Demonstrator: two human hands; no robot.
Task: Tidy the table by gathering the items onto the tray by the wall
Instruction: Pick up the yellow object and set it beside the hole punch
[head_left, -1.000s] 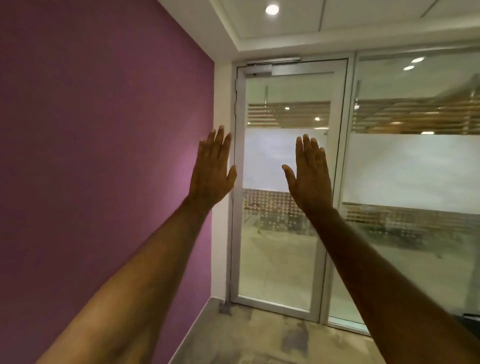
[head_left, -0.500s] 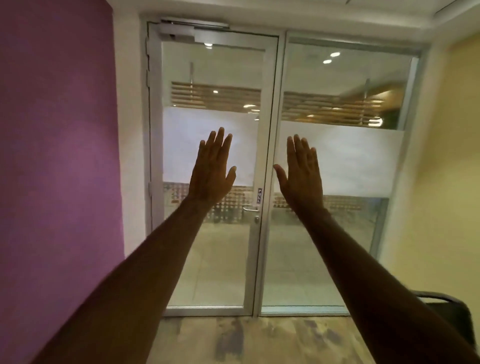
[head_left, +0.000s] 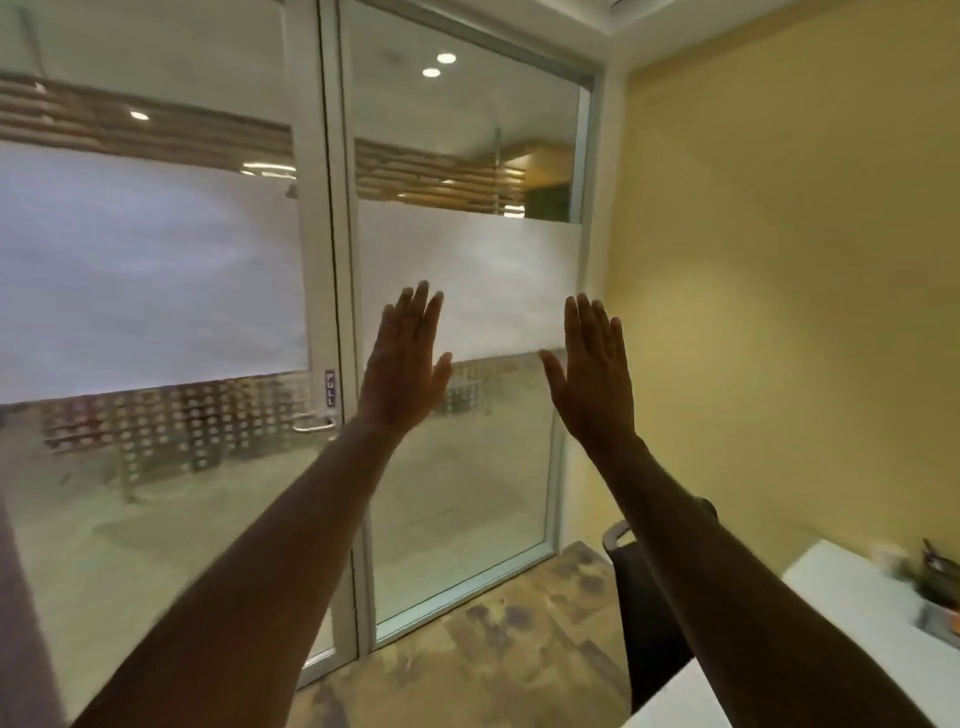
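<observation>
The tray (head_left: 941, 621) can barely be made out: a blurred metallic container at the lower right edge of the view, sitting on the white surface (head_left: 852, 603) against the yellow wall (head_left: 779, 312), with a few indistinct things in and beside it. Which of them are already gathered cannot be told. Judging from this, the tidying has not visibly begun, and all the gathering looks left to do.

Just beside the surface, toward the door, stands a dark chair (head_left: 649, 613). Both hands are well apart from the tray, raised in front of the glass door (head_left: 457, 467). The left hand (head_left: 402, 369) and right hand (head_left: 597, 379) are spread flat, fingers straight, empty and touching nothing.
</observation>
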